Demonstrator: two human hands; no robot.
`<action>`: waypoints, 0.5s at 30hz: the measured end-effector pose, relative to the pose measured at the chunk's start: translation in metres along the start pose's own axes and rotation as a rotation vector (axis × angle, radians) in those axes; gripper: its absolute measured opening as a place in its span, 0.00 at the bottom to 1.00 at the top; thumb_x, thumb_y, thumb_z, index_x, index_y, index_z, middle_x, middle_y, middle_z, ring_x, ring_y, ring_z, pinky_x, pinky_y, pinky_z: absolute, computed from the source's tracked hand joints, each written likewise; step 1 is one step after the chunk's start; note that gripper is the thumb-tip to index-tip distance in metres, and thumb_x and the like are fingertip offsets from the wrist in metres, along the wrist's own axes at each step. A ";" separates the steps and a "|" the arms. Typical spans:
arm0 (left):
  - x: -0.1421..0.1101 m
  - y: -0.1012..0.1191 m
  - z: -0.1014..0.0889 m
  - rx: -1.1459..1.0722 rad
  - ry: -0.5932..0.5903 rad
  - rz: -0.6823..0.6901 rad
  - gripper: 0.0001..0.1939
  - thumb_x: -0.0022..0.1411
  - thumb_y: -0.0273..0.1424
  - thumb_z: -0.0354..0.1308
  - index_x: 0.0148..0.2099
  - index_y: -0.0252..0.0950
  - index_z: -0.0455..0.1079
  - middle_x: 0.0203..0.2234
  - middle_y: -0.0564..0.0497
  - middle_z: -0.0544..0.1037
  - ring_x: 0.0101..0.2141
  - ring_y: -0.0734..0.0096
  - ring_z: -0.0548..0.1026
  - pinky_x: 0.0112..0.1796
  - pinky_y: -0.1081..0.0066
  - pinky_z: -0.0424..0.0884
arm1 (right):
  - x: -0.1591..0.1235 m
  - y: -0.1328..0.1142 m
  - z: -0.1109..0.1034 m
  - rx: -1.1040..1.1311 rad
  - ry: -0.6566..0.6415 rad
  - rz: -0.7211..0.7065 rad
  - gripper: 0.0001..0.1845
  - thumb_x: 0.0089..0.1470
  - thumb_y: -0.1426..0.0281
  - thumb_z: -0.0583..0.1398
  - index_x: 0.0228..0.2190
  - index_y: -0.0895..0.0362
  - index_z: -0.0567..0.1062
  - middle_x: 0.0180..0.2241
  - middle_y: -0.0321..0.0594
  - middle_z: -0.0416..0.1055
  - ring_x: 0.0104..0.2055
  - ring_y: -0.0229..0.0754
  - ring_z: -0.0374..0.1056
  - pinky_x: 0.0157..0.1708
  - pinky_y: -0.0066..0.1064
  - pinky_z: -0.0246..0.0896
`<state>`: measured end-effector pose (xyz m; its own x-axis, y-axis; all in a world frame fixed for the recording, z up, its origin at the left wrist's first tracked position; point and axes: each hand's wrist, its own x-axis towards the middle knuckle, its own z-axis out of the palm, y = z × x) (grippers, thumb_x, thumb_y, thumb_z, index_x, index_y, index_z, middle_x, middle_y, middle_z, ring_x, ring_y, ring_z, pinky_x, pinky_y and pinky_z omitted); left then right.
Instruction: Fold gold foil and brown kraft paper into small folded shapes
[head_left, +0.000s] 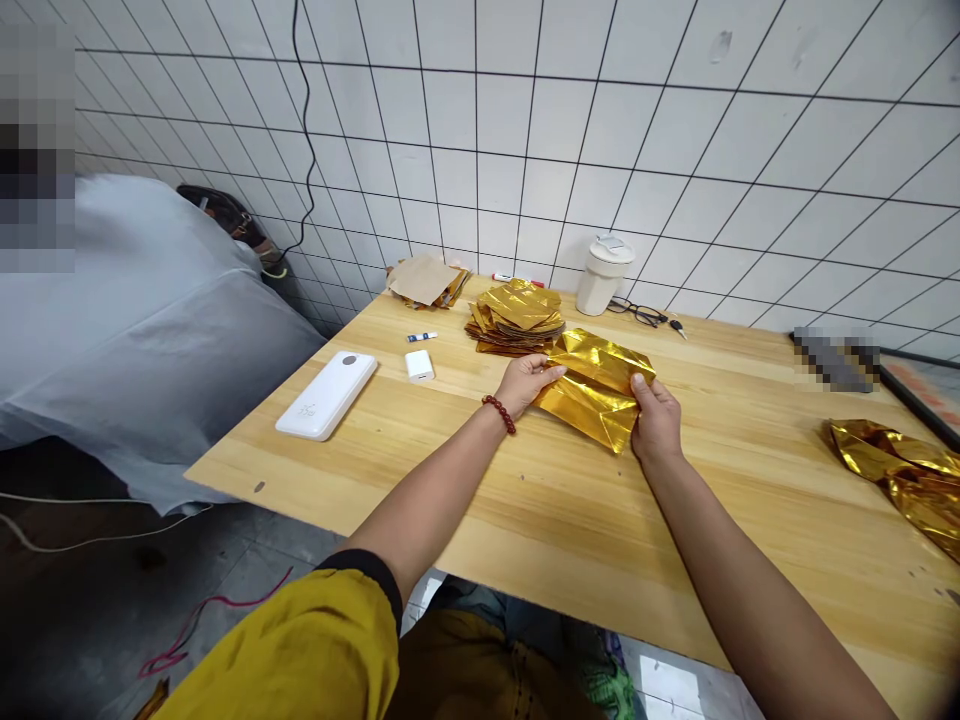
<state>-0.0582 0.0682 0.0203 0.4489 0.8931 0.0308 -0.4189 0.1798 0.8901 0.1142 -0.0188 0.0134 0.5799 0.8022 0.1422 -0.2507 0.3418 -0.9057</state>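
Near centre, gold sheet (596,410): creased, above counter (450,530); left hand (527,385) and right hand (658,418), grip clamped on its sides.
Upper middle, gold pile (517,308): pieces already stacked.
Right edge, gold foil (924,485): apparently left unstacked.

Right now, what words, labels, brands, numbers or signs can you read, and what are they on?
No text can be read.
White power bank: grey marks, too small and blurred to read.
Blue-and-white strip: too small to read.
Gold foil sheet: no text seen.
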 end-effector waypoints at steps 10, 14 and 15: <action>0.001 0.002 -0.001 0.067 0.091 0.117 0.20 0.34 0.39 0.75 0.28 0.33 0.74 0.24 0.53 0.76 0.26 0.78 0.69 0.31 0.73 0.65 | 0.009 0.004 -0.006 0.005 0.216 -0.112 0.18 0.43 0.56 0.69 0.25 0.55 0.72 0.25 0.31 0.72 0.25 0.36 0.68 0.29 0.32 0.69; -0.001 0.007 -0.004 -0.014 0.128 0.106 0.19 0.39 0.41 0.74 0.27 0.34 0.71 0.19 0.57 0.70 0.18 0.84 0.61 0.21 0.77 0.56 | 0.017 0.007 -0.011 0.079 0.238 -0.145 0.15 0.44 0.60 0.69 0.25 0.55 0.71 0.25 0.31 0.72 0.27 0.36 0.69 0.32 0.30 0.68; -0.002 0.009 -0.005 -0.029 0.099 0.080 0.20 0.41 0.43 0.72 0.26 0.33 0.70 0.18 0.57 0.69 0.17 0.85 0.60 0.19 0.77 0.53 | 0.018 0.008 -0.013 0.106 0.228 -0.143 0.13 0.42 0.63 0.69 0.25 0.55 0.72 0.26 0.31 0.73 0.29 0.35 0.69 0.34 0.30 0.67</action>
<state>-0.0666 0.0705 0.0259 0.3339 0.9410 0.0551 -0.4734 0.1168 0.8731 0.1329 -0.0078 0.0039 0.7716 0.6155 0.1605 -0.2271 0.5023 -0.8343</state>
